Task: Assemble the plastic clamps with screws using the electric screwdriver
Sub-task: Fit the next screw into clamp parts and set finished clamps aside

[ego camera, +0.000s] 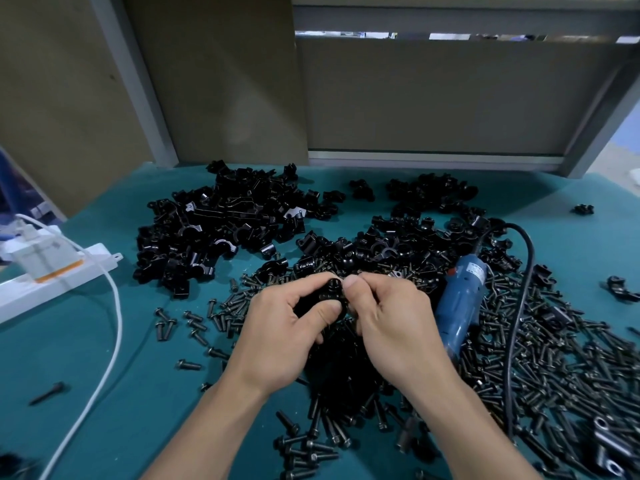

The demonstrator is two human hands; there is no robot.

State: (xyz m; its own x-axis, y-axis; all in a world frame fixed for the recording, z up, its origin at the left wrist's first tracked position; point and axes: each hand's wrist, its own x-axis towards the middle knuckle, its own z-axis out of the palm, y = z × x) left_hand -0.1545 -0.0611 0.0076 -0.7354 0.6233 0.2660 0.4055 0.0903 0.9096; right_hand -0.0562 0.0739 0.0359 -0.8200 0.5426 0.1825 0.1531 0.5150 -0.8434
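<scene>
– Teal cloth over the bench point(104, 358), black parts heaped everywhere. Where's the piece in hand?

– Up off the cloth, between both hands. Left grip point(277, 327) is curled round a clamp point(329, 296), thumb across its front. Right grip point(388, 320) pinches at the clamp's top edge. Whether a screw sits between those fingertips, I can't tell.

– And the driver?

– Electric screwdriver point(460, 299) lies on the loose screws point(554, 368), just beside the right grip, on its outer side. Long axis runs away from the person, cord end far, tip end hidden behind the wrist.

– So the right one fetches it?

– I'd judge so: it's the nearer, and the left has the clamp.
</scene>
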